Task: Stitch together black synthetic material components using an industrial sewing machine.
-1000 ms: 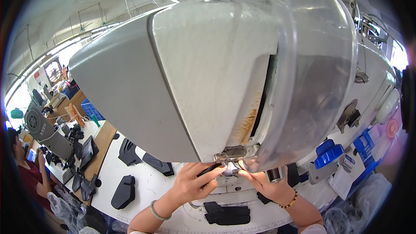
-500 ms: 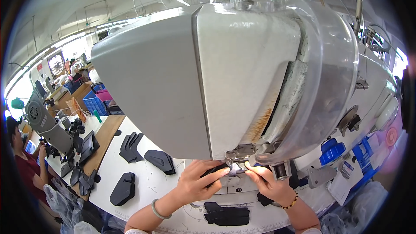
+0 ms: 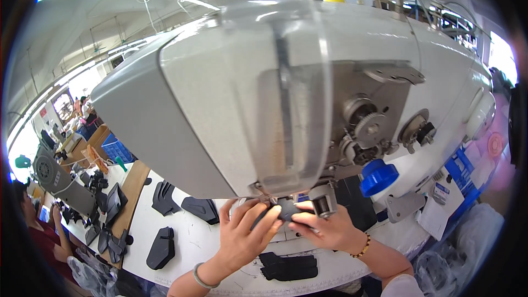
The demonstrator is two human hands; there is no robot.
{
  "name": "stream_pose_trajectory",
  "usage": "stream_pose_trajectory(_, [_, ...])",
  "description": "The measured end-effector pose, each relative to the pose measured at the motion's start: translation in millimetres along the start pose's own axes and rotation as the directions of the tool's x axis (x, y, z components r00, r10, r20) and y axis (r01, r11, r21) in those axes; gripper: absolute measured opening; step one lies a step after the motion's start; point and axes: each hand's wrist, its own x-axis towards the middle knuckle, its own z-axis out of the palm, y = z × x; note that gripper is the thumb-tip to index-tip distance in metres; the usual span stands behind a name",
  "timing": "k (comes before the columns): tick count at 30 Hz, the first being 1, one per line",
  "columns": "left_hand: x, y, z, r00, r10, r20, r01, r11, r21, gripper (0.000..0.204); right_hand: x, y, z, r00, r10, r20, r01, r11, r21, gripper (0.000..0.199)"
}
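Pinching small black flexible fabric piece (image 3: 287, 209) under grey sewing-machine head (image 3: 247, 110): left hand (image 3: 245, 236) & right hand (image 3: 324, 230) fingers clamped on its edges. Looks light, floppy; grip both sides, flat to white counter (image 3: 192, 242).

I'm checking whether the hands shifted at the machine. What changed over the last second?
The view swung left, exposing the sewing machine's gears. The left hand and right hand stayed at the needle area, both pinching the same small black piece. The black pieces on the table stayed put.
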Motion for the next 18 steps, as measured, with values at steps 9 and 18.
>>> stream_pose_trajectory(9, [-14,-27,41,0.882,0.327,-0.338,-0.379,0.92,-0.101,0.017,-1,48,-19,0.646,0.614,-0.454,-0.34,0.764,0.549,0.014])
stream_pose_trajectory(18, [-3,-25,37,0.899,0.337,-0.281,-0.374,0.923,-0.087,0.018,61,161,-5,0.871,0.302,-0.388,-0.441,0.829,-0.343,0.018])
